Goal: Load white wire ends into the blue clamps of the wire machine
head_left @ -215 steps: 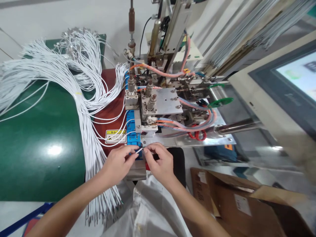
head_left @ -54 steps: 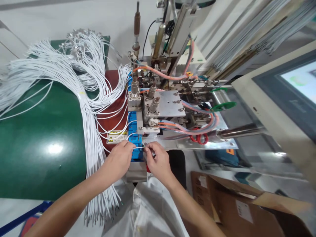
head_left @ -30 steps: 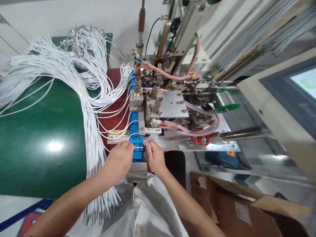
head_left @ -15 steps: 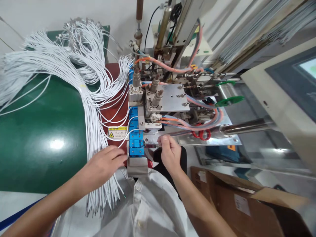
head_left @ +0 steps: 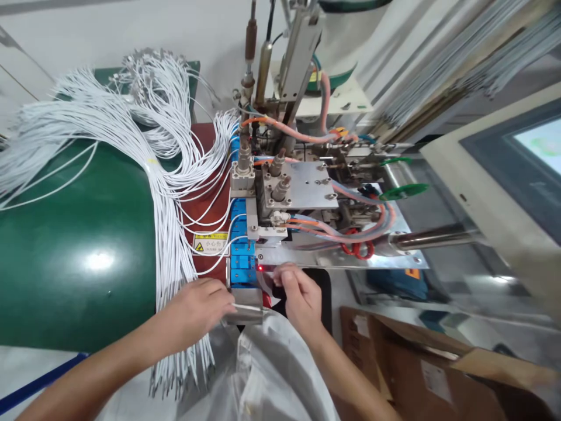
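Note:
My left hand (head_left: 197, 310) is closed on a white wire (head_left: 246, 307), whose short end sticks out past the fingertips over the metal plate at the near end of the blue clamp blocks (head_left: 243, 262). Several other white wires run from the left into these blocks. My right hand (head_left: 301, 297) is curled, thumb against forefinger, just right of the blocks and below the machine's metal rail (head_left: 302, 258). Whatever its fingers may hold is hidden. A thick bundle of white wires (head_left: 164, 225) hangs down behind my left wrist.
The green table (head_left: 79, 263) lies left, carrying more wire bundles. Air cylinders, orange hoses (head_left: 324, 229) and a green-flanged solder spool (head_left: 403, 191) crowd the machine. A warning label (head_left: 211, 244) is beside the blocks. A screen panel (head_left: 517, 158) and cardboard boxes (head_left: 421, 362) stand at right.
My left hand has moved right and closed on a white wire. My right hand has come nearer to me, away from the rail. A small red light now shows beside the blue blocks.

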`<state>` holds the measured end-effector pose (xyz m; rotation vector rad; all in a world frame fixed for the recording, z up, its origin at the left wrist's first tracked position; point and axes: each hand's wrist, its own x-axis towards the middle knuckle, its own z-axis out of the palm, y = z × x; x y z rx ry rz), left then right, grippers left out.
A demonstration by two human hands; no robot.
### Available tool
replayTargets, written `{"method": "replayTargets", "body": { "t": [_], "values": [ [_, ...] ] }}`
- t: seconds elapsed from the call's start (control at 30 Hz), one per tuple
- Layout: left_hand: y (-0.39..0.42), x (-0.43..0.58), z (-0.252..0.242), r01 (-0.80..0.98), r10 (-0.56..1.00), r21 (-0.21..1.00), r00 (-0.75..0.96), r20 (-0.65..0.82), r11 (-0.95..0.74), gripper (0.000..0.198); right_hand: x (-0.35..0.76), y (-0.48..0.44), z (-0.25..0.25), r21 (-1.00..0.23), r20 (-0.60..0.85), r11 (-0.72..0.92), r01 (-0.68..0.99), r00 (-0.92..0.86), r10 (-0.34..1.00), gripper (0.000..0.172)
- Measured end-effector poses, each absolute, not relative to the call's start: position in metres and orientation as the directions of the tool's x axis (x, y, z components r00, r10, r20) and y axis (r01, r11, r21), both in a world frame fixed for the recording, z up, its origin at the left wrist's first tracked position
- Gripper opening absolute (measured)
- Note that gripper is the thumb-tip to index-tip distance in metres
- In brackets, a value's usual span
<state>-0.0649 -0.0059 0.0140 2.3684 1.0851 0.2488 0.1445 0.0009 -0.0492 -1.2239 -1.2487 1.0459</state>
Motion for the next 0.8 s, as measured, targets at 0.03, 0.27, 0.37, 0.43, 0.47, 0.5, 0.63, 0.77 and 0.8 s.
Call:
{"method": "replayTargets", "body": {
  "t": [0.03, 0.27, 0.37, 0.43, 0.47, 0.5, 0.63, 0.77, 0.8],
  "values": [
    [-0.006, -0.062, 0.011, 0.647, 0.781, 0.558, 0.625, 0.002, -0.519, 0.022, 0.144, -0.003, -0.049, -0.992, 0.123, 0.121, 0.041, 0.045, 0.991, 0.029],
    [-0.001, -0.044, 0.003, 0.619, 0.882, 0.665, 0.452, 0.133, -0.418, 0.020, 0.142, -0.014, -0.038, -0.982, 0.180, 0.181, -0.062, 0.013, 0.984, 0.012],
    [-0.002, -0.037, 0.004, 0.610, 0.889, 0.695, 0.449, 0.091, -0.379, 0.020, 0.141, -0.008, -0.029, -0.980, 0.176, 0.176, 0.097, -0.004, 0.984, 0.006],
    [-0.004, -0.031, 0.003, 0.587, 0.900, 0.737, 0.431, 0.065, -0.334, 0.020, 0.141, -0.004, -0.024, -0.972, 0.163, 0.171, 0.158, -0.064, 0.985, 0.008],
    [-0.005, -0.028, 0.003, 0.575, 0.912, 0.760, 0.407, 0.055, -0.303, 0.020, 0.140, -0.003, -0.022, -0.971, 0.153, 0.167, 0.171, -0.095, 0.984, 0.009],
    [-0.007, -0.025, 0.002, 0.566, 0.927, 0.781, 0.372, 0.043, -0.264, 0.022, 0.140, -0.002, -0.021, -0.973, 0.139, 0.158, 0.169, -0.119, 0.983, 0.009],
    [-0.008, -0.017, 0.000, 0.531, 0.976, 0.840, 0.219, -0.014, -0.107, 0.025, 0.139, -0.002, -0.020, -0.996, 0.049, 0.052, 0.077, -0.038, 0.998, 0.014],
    [-0.005, -0.016, -0.001, 0.489, 0.979, 0.869, 0.205, -0.024, -0.081, 0.020, 0.138, -0.003, -0.022, -0.999, 0.021, 0.019, 0.050, 0.037, 0.999, 0.011],
    [-0.005, -0.016, -0.001, 0.480, 0.978, 0.873, 0.208, -0.018, -0.086, 0.019, 0.137, -0.003, -0.022, -0.998, 0.033, 0.031, 0.057, 0.032, 0.999, 0.010]
  ]
}}
